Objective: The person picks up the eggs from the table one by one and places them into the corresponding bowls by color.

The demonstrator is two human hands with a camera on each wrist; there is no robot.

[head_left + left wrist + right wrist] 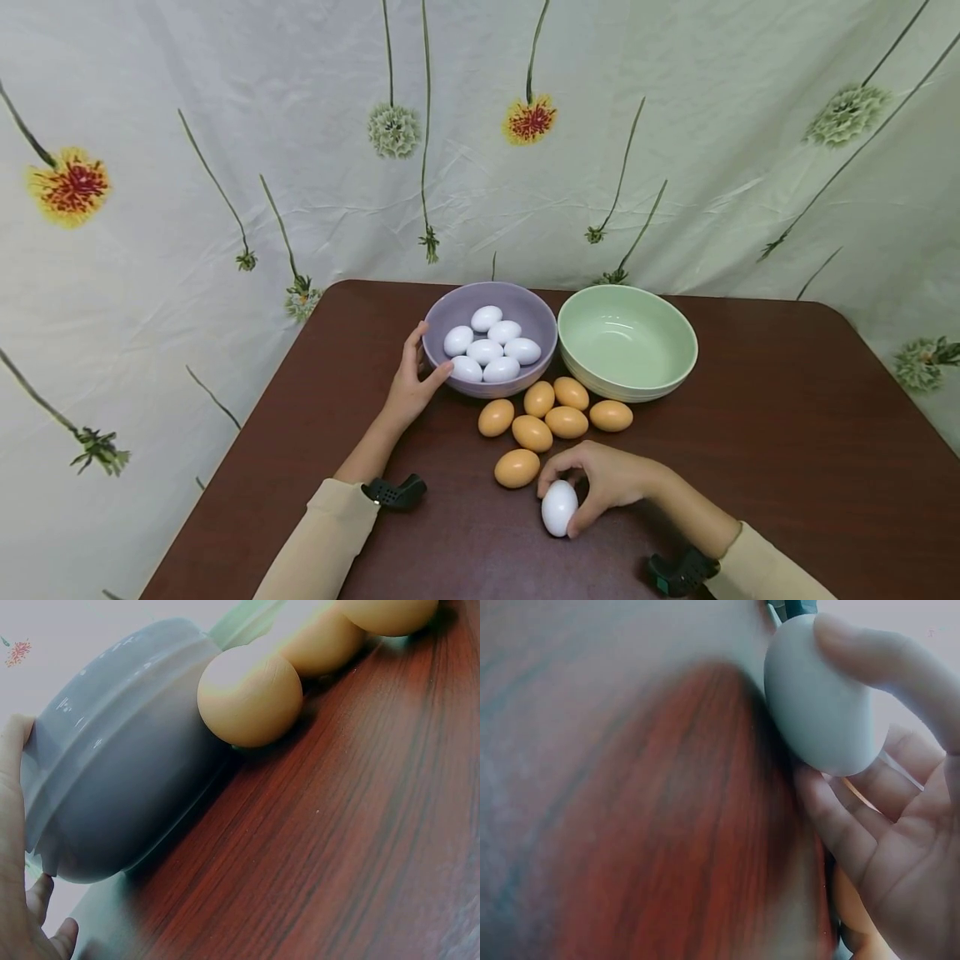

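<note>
My right hand (611, 479) pinches a white egg (558, 508) between thumb and fingers, low over the near part of the table. Seen from the right wrist, the white egg (821, 697) sits between the thumb and the fingertips, close to the wood. At the left, my left hand (412, 379) holds the side of a purple bowl (442, 312), its thumb at the near rim and fingers at the left rim. Several white eggs (485, 352) lie inside that bowl. Several brown eggs (532, 433) lie on the table in front of the bowls, one (517, 468) right beside my right hand.
A light green bowl (626, 337) with nothing in it stands right of the purple one, their rims nearly touching. The dark brown table (787, 433) stretches out to the right. Behind it hangs a white flower-printed cloth (465, 192).
</note>
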